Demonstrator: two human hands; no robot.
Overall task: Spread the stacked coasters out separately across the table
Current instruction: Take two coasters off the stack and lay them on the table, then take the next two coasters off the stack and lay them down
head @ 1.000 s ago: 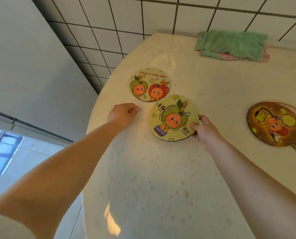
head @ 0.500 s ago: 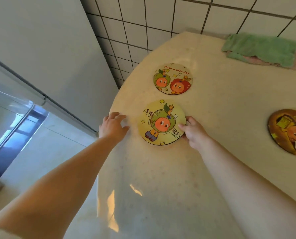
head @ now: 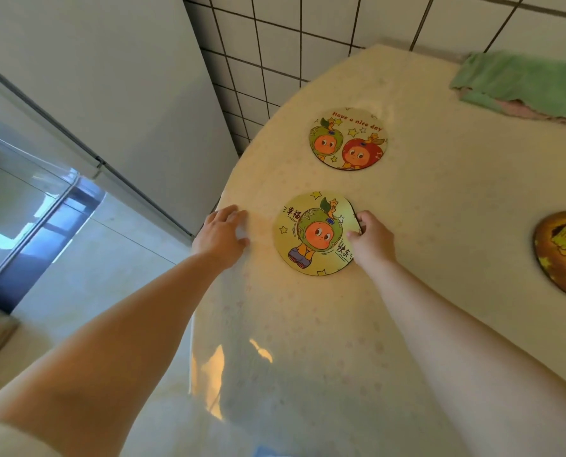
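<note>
The right hand (head: 370, 240) pinched the right rim of the green-apple coaster (head: 314, 233), thumb on the printed face and fingers curled behind the edge, so its grip was closed on that coaster. That coaster lay flat near the table's (head: 440, 225) left edge, roughly midway along it. A dark sliver showed just past the rim under the fingers; whether that was a second coaster beneath or only the coaster's own dark backing could not be told.

The left hand (head: 222, 234) rested palm down on the tablecloth at the very left edge of the table, just beside the coaster but not touching it, fingers loosely bent and holding nothing.

Farther back, toward the tiled wall, the "Have a nice day" coaster (head: 348, 139) lay alone, clear of the held one. An orange-brown coaster (head: 562, 255) lay well apart at the right, cut off by the frame. A green cloth (head: 522, 82) sat folded at the far edge.

The step in hand looked like the placing of this coaster in its own spot. The next move probably called for the right hand to let go without dragging the disc toward the edge, then to reach for whatever remained stacked, which lay out of view.
</note>
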